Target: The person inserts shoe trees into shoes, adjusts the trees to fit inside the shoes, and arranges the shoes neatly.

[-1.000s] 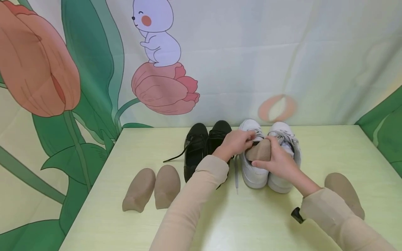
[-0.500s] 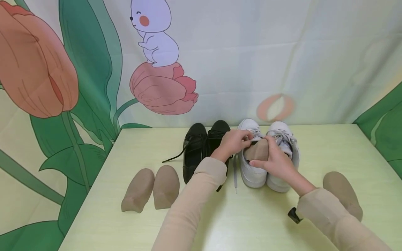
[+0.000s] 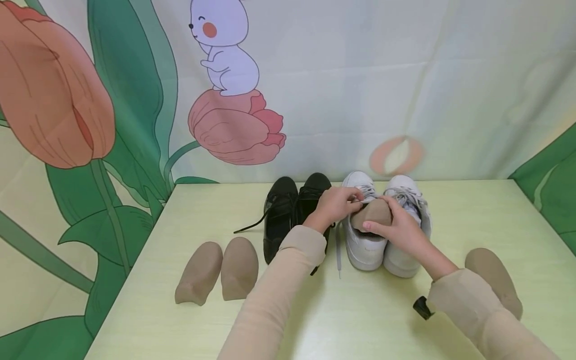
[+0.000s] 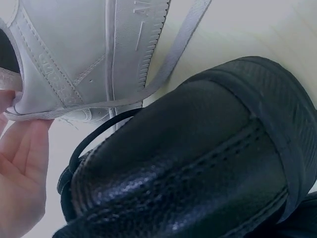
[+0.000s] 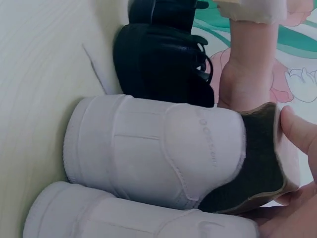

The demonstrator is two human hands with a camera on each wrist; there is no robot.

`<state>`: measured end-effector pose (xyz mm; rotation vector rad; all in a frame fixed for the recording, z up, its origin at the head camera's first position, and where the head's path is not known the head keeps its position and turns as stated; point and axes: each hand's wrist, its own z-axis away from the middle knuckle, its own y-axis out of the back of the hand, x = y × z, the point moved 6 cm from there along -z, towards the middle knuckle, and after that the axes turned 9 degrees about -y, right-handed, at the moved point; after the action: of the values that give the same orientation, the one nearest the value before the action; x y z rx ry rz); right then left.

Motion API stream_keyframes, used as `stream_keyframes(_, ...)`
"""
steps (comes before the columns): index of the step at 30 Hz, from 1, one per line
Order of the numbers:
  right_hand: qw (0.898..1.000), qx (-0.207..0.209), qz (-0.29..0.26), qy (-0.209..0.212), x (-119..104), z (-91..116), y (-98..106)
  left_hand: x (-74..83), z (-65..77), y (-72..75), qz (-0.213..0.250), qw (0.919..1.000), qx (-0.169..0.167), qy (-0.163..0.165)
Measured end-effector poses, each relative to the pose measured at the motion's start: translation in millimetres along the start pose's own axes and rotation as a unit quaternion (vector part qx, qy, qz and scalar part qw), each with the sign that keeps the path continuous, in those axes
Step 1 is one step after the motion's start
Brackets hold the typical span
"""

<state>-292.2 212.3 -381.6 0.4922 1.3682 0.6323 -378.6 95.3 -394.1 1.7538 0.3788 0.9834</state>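
Note:
Two white lace-up shoes stand side by side at the back of the table. At the opening of the left white shoe [image 3: 364, 254], my left hand [image 3: 333, 204] pinches the edge near the tongue, fingertips by the laces. My right hand [image 3: 404, 227] grips a brown moulded shoe insert [image 3: 375, 212], thumb on its near side and fingers over its far right side. The insert sits partly inside that shoe's mouth; its front is hidden. From the right wrist view, the insert's dark hollow back [image 5: 262, 158] rises above the heel of the white shoe [image 5: 148, 144].
A pair of black lace-up shoes [image 3: 278, 225] stands left of the white pair, partly behind my left arm. Two more brown inserts [image 3: 198, 275] lie at the left; another insert [image 3: 490, 275] lies at the right. A loose grey lace [image 3: 339, 255] trails onto the table.
The insert has turned and shifted slightly in the shoe's mouth, and a dark gap now shows behind it. My right thumb has moved a little up onto it. My left hand stays nearly still.

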Motion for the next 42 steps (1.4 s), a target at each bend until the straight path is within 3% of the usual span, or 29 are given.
stream_keyframes(6,1.000,0.004,-0.019,0.004,-0.4,-4.8,-2.5,-2.7,-1.5,-0.4,0.006,1.0000,0.005,0.001)
stream_keyframes(21,0.998,0.016,0.050,-0.022,-12.4,-2.9,-8.0,-1.9,-4.2,-1.7,0.010,0.9999,0.003,-0.004)
stream_keyframes(28,0.992,0.071,0.105,-0.021,-16.8,-0.1,-2.9,-0.6,-3.5,-3.0,0.001,1.0000,0.004,-0.004)
stream_keyframes(42,0.992,0.072,0.101,-0.013,-13.1,-4.4,-4.2,-0.3,-0.7,-4.1,-0.033,0.9994,-0.003,0.009)
